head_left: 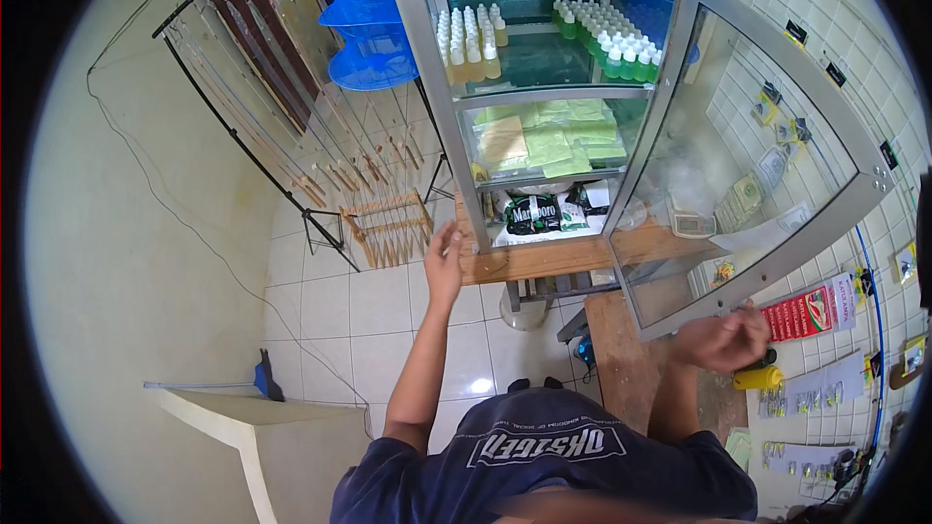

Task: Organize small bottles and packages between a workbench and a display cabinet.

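A metal-framed glass display cabinet [557, 94] stands before me on a wooden bench [539, 262], its glass door [743, 160] swung out to the right. White-capped bottles of green liquid [615, 51] and amber liquid [473, 58] fill the top shelf; light green packets [557, 135] lie on the middle one, dark and white packages [535, 215] at the bottom. My left hand [443, 258] is raised by the bench's left end, fingers slightly bent, holding nothing visible. At the door's lower right corner, my right hand [724, 342] is curled and slightly blurred; whether it touches the frame is unclear.
Blue mesh nets [373, 51] hang left of the cabinet, near a black rack [233, 132] of thin rods and a wooden stand [386, 222]. A second wooden table [619, 356], a yellow bottle [759, 378] and a wall grid [859, 247] with hanging packets lie at right.
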Demonstrator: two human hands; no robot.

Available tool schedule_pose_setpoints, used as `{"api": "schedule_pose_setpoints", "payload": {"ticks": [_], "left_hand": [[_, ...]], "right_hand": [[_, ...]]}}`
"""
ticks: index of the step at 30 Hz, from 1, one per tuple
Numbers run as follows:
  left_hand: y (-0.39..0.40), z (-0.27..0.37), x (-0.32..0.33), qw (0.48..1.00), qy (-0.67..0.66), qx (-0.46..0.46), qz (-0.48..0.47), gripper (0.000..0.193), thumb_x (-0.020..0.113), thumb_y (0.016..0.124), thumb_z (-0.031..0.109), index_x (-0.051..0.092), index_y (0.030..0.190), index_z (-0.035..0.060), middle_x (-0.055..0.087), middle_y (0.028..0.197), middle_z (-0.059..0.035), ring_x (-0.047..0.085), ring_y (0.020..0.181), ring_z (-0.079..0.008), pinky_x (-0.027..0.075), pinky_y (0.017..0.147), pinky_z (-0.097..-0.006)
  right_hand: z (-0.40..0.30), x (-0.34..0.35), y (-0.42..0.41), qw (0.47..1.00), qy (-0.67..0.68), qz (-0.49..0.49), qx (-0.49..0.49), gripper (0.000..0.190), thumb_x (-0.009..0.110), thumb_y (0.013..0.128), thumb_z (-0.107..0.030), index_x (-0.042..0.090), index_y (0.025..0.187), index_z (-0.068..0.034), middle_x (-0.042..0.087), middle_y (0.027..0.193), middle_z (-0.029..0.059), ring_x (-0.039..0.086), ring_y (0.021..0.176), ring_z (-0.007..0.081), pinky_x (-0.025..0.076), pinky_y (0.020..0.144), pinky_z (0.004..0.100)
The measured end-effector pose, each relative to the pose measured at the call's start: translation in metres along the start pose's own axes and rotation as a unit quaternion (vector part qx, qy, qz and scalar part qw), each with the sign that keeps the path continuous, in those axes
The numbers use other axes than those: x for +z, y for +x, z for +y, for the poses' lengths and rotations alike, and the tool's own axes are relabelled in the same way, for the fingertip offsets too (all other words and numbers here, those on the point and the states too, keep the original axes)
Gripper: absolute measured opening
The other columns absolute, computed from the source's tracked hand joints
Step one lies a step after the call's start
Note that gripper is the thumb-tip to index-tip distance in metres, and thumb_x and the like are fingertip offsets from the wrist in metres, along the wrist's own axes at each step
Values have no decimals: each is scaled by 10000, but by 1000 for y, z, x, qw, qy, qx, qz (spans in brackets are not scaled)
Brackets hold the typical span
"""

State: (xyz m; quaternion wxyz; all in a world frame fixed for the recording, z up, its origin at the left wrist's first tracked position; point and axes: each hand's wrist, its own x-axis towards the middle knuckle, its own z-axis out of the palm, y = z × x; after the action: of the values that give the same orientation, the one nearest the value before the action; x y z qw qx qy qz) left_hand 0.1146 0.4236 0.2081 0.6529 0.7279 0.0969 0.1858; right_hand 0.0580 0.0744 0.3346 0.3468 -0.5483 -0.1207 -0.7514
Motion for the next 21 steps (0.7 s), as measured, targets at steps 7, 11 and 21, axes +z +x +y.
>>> {"api": "schedule_pose_setpoints", "payload": {"ticks": [7,11,21], "left_hand": [[30,3,7,993,-91,-68,-25,480,498,904,337,430,1290,61,448,1300,-77,454,1138,-177,403,891,-325],[31,8,14,992,-87,-80,-54,489,482,908,343,404,1317,86,434,1312,-60,418,1179,-179,385,912,-330],[30,3,9,986,-92,-95,-99,552,463,915,357,315,1374,89,340,1395,-80,349,1253,-188,325,985,-351]], "right_hand": [[30,-11,41,953,-5,-7,303,234,469,881,-132,475,1052,29,519,956,91,482,835,143,387,732,264],[48,-22,33,834,191,-29,517,283,389,942,-235,479,1091,-12,560,960,93,538,858,164,430,782,293],[67,-41,36,813,279,-89,504,344,432,938,-200,452,1166,56,543,1120,136,525,1047,190,405,906,300]]}}
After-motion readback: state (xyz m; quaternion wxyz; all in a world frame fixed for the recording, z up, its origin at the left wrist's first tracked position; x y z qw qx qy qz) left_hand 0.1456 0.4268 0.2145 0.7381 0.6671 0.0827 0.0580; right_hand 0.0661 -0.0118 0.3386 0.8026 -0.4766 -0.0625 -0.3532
